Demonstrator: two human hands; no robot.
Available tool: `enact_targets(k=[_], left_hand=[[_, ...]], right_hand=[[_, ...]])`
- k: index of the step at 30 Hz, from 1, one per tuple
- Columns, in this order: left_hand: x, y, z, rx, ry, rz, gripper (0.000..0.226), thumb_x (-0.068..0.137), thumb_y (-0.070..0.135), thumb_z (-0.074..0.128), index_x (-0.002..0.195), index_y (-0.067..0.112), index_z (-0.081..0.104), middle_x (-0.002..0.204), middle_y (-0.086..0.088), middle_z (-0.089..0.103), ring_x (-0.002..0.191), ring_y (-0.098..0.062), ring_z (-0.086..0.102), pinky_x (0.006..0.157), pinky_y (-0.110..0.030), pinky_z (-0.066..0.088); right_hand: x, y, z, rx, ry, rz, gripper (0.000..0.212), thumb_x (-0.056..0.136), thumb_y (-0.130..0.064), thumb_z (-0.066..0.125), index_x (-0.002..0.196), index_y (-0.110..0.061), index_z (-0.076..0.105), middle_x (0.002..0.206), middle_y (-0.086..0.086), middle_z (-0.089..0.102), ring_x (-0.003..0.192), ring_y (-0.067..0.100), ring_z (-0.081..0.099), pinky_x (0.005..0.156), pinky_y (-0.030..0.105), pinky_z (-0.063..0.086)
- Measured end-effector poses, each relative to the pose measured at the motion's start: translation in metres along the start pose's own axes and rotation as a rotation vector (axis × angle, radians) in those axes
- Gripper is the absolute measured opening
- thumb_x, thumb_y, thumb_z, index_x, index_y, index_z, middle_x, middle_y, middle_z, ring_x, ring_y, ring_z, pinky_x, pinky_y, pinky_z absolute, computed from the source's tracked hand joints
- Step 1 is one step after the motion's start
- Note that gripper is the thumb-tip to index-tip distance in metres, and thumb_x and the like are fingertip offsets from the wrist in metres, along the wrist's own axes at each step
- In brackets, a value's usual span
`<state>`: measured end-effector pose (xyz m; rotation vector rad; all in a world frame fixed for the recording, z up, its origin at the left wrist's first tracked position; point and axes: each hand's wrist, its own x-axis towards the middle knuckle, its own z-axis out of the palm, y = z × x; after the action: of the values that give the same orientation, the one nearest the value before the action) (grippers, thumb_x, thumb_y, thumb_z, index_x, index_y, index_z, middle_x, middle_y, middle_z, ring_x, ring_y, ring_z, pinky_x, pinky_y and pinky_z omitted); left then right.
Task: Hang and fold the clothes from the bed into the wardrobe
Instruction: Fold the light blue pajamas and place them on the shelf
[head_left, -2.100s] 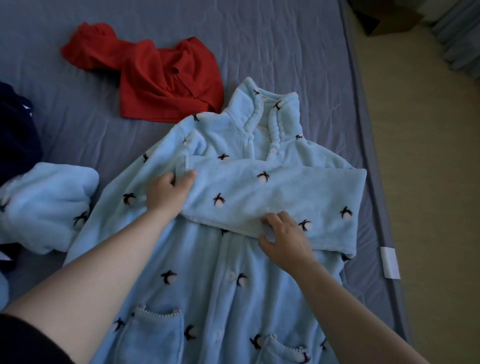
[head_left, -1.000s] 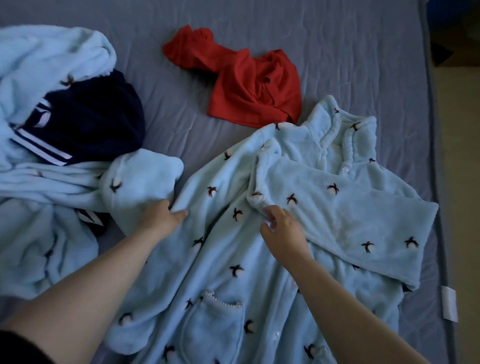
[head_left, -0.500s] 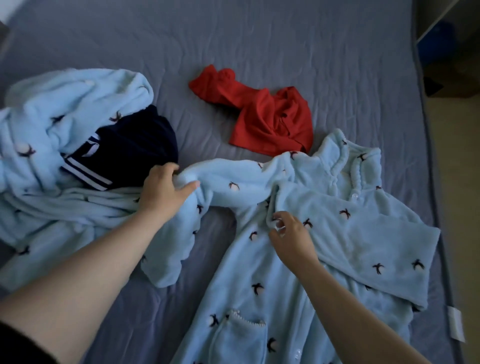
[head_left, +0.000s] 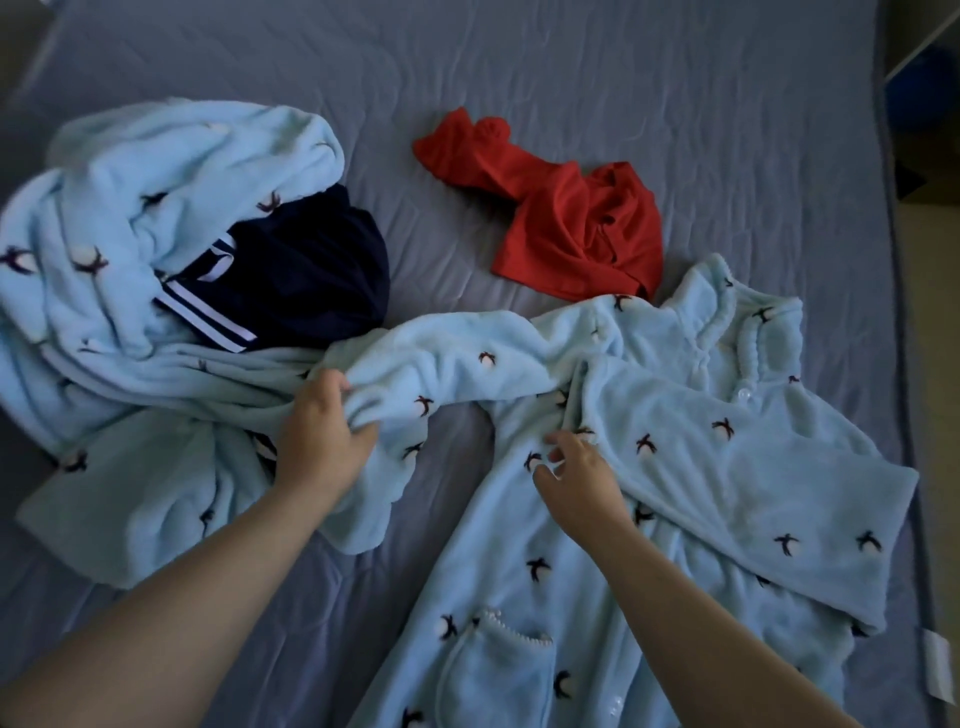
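While both arms reach forward over it, the bed (head_left: 623, 130) fills nearly the whole view, its grey-blue sheet wrinkled and bare beyond the hands and in a strip between the two forearms. Its right edge runs just outside the right arm, with floor (head_left: 940, 389) past it.

A pale blue fleece robe (head_left: 519, 545) lies face up under the right arm, collar away from the person. One sleeve (head_left: 753, 493) is folded across the chest to the right of the right hand. The other sleeve (head_left: 467, 364) stretches sideways from the shoulder to the left hand, so it spans the gap between the hands.

To the left of the left hand and beyond it sits a rumpled heap of matching blue fleece (head_left: 130, 208). A navy garment (head_left: 311, 270) with white stripes is nested in the heap, just beyond the left hand. A red garment (head_left: 571, 228) lies crumpled beyond both hands, touching the robe's collar.

The left hand (head_left: 319, 441) has its fingers curled into the end of the stretched sleeve, bunching the cloth. The right hand (head_left: 579, 480) rests on the robe's chest beside the folded sleeve's edge, fingers loosely bent and spread, gripping nothing visible.

A white tag (head_left: 937, 670) sits at the bed's right edge, outside the right forearm.
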<state>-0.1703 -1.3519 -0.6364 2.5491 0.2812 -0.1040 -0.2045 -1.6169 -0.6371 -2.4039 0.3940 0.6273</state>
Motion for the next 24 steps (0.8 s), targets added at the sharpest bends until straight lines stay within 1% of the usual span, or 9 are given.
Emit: enact_targets(k=[3,6,8,11,14,16,19,22,24], left_hand=[[0.024,-0.002,-0.025,-0.016,0.097,0.000,0.020,0.080,0.018,0.065,0.094,0.010,0.053,0.086,-0.010,0.060,0.078,-0.034,0.056,0.061,-0.033,0.035],[0.051,0.002,-0.049,-0.035,0.173,0.035,0.026,0.077,0.019,0.068,0.097,0.014,0.053,0.082,-0.003,0.059,0.077,-0.032,0.057,0.061,-0.031,0.033],[0.070,0.006,-0.062,-0.050,0.055,-0.020,0.039,0.070,0.035,0.078,0.097,0.017,0.055,0.083,0.004,0.058,0.078,-0.024,0.057,0.064,-0.031,0.038],[0.088,0.006,-0.078,-0.021,-0.340,-0.154,0.055,0.053,0.067,0.078,0.057,0.020,0.050,0.056,0.010,0.052,0.055,-0.011,0.052,0.054,-0.027,0.037],[0.088,-0.002,-0.084,-0.280,-0.482,-0.233,0.047,0.061,0.058,0.080,0.054,0.017,0.057,0.054,0.007,0.062,0.054,-0.013,0.062,0.057,-0.026,0.045],[0.089,0.001,-0.084,-0.430,-0.388,-0.171,0.025,0.072,0.043,0.078,0.073,0.020,0.068,0.071,0.005,0.071,0.070,-0.015,0.067,0.066,-0.029,0.050],[0.091,0.009,-0.078,-0.237,-0.090,0.056,0.018,0.082,0.028,0.069,0.079,0.016,0.057,0.070,0.003,0.060,0.067,-0.015,0.055,0.059,-0.026,0.040],[0.079,0.015,-0.070,-0.103,-0.065,0.234,0.015,0.089,0.025,0.061,0.085,0.019,0.048,0.069,0.002,0.054,0.067,-0.022,0.053,0.058,-0.033,0.038],[0.067,0.017,-0.063,-0.063,-0.094,0.296,0.012,0.093,0.028,0.055,0.091,0.017,0.050,0.069,0.000,0.055,0.067,-0.023,0.053,0.060,-0.034,0.039]], right_hand=[[0.023,-0.018,-0.003,0.081,-0.067,0.032,0.040,0.092,-0.023,0.056,0.131,-0.017,0.051,0.124,0.001,0.058,0.103,0.016,0.056,0.076,0.023,0.040],[0.054,-0.041,-0.005,0.209,-0.092,0.051,0.047,0.091,-0.015,0.055,0.137,-0.015,0.048,0.131,0.007,0.056,0.108,0.020,0.057,0.080,0.025,0.043],[0.071,-0.058,-0.005,0.230,-0.052,0.009,0.059,0.090,-0.010,0.054,0.146,-0.016,0.038,0.137,0.010,0.052,0.112,0.023,0.055,0.085,0.027,0.043],[0.093,-0.080,-0.003,0.247,-0.018,-0.040,0.070,0.091,-0.008,0.049,0.153,-0.021,0.019,0.147,0.009,0.041,0.109,0.023,0.054,0.078,0.020,0.042],[0.098,-0.084,-0.002,0.308,-0.076,-0.015,0.067,0.091,-0.006,0.047,0.152,-0.024,0.025,0.143,0.006,0.046,0.093,0.012,0.051,0.070,0.019,0.042],[0.093,-0.078,-0.001,0.331,-0.107,-0.006,0.064,0.091,-0.006,0.046,0.150,-0.024,0.030,0.139,0.004,0.050,0.095,0.013,0.050,0.078,0.024,0.041],[0.087,-0.070,-0.006,0.274,0.036,-0.024,0.047,0.092,-0.013,0.048,0.138,-0.022,0.049,0.127,0.001,0.062,0.095,0.018,0.059,0.078,0.024,0.041],[0.087,-0.067,-0.019,0.136,0.316,-0.087,0.032,0.093,-0.015,0.047,0.121,-0.016,0.063,0.120,0.005,0.064,0.109,0.023,0.058,0.083,0.024,0.039],[0.089,-0.068,-0.027,0.101,0.327,-0.142,0.031,0.096,-0.016,0.047,0.123,-0.016,0.061,0.127,0.005,0.059,0.116,0.023,0.055,0.085,0.024,0.036]])
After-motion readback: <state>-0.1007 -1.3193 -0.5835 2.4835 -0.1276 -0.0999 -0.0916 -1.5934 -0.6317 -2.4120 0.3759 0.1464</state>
